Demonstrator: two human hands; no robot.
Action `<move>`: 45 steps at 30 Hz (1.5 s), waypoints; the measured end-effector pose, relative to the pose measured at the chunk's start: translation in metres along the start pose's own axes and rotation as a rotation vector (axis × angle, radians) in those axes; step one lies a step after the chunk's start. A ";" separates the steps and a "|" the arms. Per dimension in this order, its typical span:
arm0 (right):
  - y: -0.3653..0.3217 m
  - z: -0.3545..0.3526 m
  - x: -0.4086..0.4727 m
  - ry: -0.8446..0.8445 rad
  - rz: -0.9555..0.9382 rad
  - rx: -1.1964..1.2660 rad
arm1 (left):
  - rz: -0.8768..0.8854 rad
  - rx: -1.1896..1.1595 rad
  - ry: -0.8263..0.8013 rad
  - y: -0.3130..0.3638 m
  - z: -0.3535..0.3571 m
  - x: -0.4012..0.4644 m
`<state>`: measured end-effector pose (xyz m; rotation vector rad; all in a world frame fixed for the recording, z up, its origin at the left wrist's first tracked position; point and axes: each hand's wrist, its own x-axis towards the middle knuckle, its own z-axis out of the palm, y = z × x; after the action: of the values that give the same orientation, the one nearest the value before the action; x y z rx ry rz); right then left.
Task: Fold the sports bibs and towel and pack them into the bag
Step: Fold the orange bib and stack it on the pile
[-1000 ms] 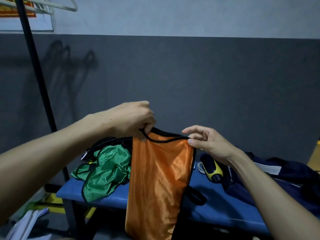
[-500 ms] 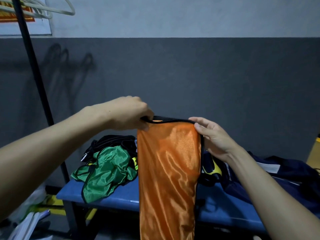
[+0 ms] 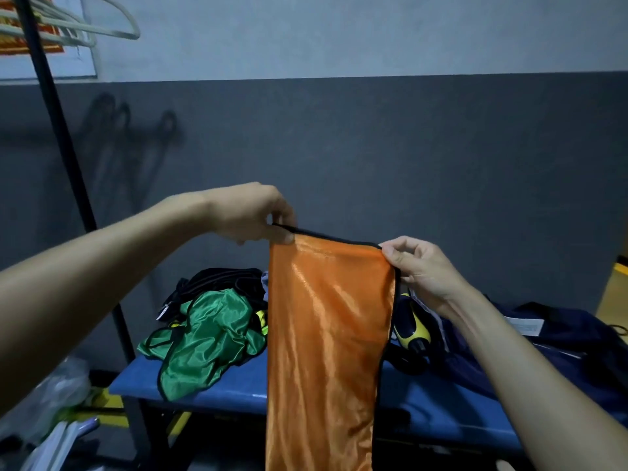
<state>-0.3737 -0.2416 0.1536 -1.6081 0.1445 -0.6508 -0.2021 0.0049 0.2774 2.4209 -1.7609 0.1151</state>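
Orange bib (image 3: 326, 334) hangs in the air over the bench (image 3: 210, 390), pinched at its 2 top corners by left hand (image 3: 251, 214) and right hand (image 3: 419, 268). Looks thin, floppy and slippery, so I'd stick to the black trim.

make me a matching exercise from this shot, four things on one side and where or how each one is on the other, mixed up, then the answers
Things:
1. orange bib
2. green bib
3. blue bench
4. hangers

Places or states:
A. crumpled in a heap on the bench, left of the hanging cloth
B. up at the top left, on the black rack
C. held up by its top edge, pinched by the left hand and right hand, hanging straight down
D. under the loose clothes, against the grey wall

Pairs: 1-C, 2-A, 3-D, 4-B
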 end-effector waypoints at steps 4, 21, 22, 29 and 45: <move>-0.021 -0.011 -0.003 -0.064 -0.102 -0.221 | -0.090 0.458 0.003 0.020 0.009 0.010; -0.035 -0.038 -0.026 -0.051 0.123 -0.533 | 0.034 -0.325 -0.128 0.070 0.011 0.029; -0.034 -0.041 -0.029 -0.036 0.149 -0.507 | 0.044 -0.380 -0.152 0.076 0.015 0.030; -0.107 -0.081 -0.045 0.278 0.116 -0.337 | 0.283 -1.001 -0.108 0.138 0.030 0.044; 0.059 0.073 0.190 -0.098 -0.064 -0.637 | -0.316 -1.046 0.370 -0.062 0.173 0.042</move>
<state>-0.1640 -0.2744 0.1589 -2.2608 0.2453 -0.6051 -0.1342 -0.0434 0.1080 1.6925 -0.8856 -0.2997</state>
